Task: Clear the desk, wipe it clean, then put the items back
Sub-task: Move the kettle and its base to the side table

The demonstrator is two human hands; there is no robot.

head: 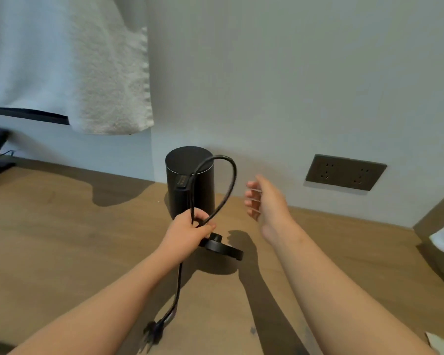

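Power cord: limp and light, pinched in the curled fingers of the left hand, looping above them, plug dangling below. Kettle base, just beneath those fingers: rigid, likely best gripped by its rim. Kettle stands beyond on the desk. Right hand: fingers spread, empty.

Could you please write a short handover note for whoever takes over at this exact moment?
Left hand grips the looped cord and the round base, apparently lifted off the desk; the plug dangles unplugged.
Right hand is open and empty beside the kettle, which stands by the wall.
Whether wiping is done, I cannot tell.
Left: set down base, seat kettle, tidy cord.
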